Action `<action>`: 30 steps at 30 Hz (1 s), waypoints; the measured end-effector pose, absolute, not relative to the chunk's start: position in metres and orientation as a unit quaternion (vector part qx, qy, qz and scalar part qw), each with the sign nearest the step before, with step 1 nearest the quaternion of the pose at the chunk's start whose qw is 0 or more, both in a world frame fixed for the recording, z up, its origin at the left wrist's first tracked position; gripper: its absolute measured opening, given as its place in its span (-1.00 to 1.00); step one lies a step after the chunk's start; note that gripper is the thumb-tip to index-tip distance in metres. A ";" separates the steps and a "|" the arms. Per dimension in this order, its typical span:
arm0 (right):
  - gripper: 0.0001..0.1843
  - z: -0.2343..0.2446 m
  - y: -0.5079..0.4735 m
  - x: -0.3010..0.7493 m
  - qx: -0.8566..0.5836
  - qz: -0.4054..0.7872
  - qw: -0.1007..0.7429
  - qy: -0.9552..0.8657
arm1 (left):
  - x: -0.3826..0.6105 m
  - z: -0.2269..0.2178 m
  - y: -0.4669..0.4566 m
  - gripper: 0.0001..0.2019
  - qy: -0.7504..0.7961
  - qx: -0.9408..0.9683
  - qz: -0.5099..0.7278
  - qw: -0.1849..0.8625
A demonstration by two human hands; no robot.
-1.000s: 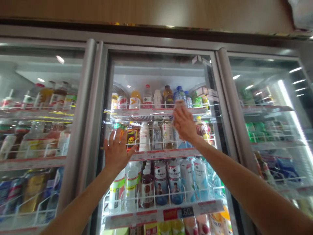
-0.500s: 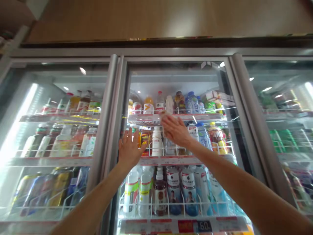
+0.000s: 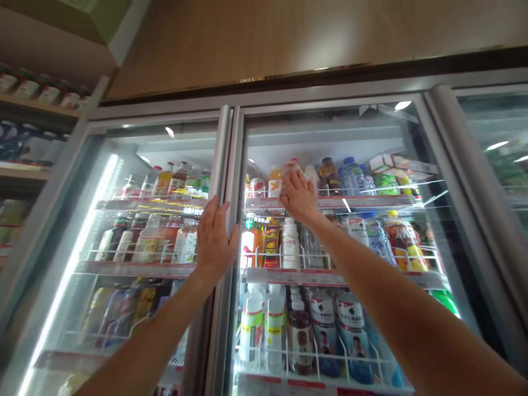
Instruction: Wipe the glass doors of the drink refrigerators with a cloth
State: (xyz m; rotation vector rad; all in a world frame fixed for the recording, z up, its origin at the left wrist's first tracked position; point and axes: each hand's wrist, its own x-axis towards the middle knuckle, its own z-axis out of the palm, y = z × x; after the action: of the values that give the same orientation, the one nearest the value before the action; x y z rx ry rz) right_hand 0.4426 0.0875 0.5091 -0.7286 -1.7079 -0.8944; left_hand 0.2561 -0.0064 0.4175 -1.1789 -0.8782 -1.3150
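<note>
My left hand (image 3: 214, 237) lies flat, fingers stretched out, against the upright metal frame (image 3: 225, 165) between two glass cooler doors. My right hand (image 3: 297, 195) reaches up to the front edge of the top shelf (image 3: 363, 202) in the middle cooler section. Its fingers are closed around the lower part of a pale bottle with a reddish cap (image 3: 291, 164), which stands among the other bottles there. Only the back of that hand shows.
Wire shelves hold rows of drink bottles: water bottles (image 3: 355, 330) at the bottom, juice and tea bottles (image 3: 165, 179) behind the left glass door (image 3: 124, 247). Another door frame (image 3: 474, 181) rises at the right. Wall shelves with jars (image 3: 37, 91) are at the far left.
The view swung left and up. My right hand rose from the second shelf level to the top shelf with the bottle. My left hand shifted left onto the frame between the doors.
</note>
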 end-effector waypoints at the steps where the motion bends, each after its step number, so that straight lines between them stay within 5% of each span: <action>1: -0.39 0.512 0.086 0.435 -0.311 -0.360 0.526 -0.705 | 0.251 0.417 -0.008 -0.52 -0.374 -0.493 -0.563 0.548; 9: -0.51 0.416 0.082 0.398 -0.054 -0.477 0.314 -0.819 | 0.239 0.407 -0.014 -0.54 -0.423 -0.505 -0.548 0.516; 15: -0.47 0.459 0.099 0.462 -0.286 -0.410 0.546 -0.672 | 0.263 0.416 -0.003 -0.54 -0.410 -0.536 -0.518 0.526; 21: -0.49 0.442 0.109 0.493 -0.148 -0.515 0.382 -0.753 | 0.306 0.424 0.031 -0.53 -0.418 -0.564 -0.513 0.493; 26: -0.49 0.462 0.117 0.570 -0.379 -0.436 0.563 -0.591 | 0.324 0.423 0.050 -0.43 -0.509 -0.567 -0.464 0.452; 30: -0.49 0.456 0.121 0.609 -0.308 -0.490 0.483 -0.657 | 0.326 0.420 0.058 -0.36 -0.549 -0.553 -0.443 0.442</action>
State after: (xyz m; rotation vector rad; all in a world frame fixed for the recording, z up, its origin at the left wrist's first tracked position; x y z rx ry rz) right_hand 0.6092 0.1215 0.4555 -0.7511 -1.6009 -1.1950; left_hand 0.3257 0.0583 0.4199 -1.3725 -1.3629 -1.1001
